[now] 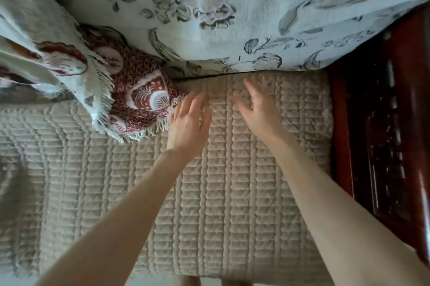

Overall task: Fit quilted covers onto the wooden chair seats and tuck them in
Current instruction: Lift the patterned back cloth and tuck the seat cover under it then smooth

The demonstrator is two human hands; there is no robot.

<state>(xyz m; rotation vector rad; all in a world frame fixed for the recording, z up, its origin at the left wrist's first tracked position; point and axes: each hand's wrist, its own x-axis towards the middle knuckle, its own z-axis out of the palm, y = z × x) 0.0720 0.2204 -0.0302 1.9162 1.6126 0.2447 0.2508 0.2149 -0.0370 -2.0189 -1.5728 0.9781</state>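
Here the quilted cover (pixel 232 192) lies flat across the seat, its far edge meeting the floral throw (pixel 232 18) and its right edge the dark wooden armrest (pixel 381 146). Both the left hand (pixel 188 122) and right hand (pixel 258 111) spread wide and empty near that far edge, fingertips blurred; the cover's near edge is partly cut off.

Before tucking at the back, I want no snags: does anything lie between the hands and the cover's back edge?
Nothing visible: both the left hand and right hand are open over the quilted cover, with bare quilting ahead.

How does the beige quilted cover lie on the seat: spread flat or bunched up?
Spread flat: the quilted cover shows straight, even stitch rows under both open hands.
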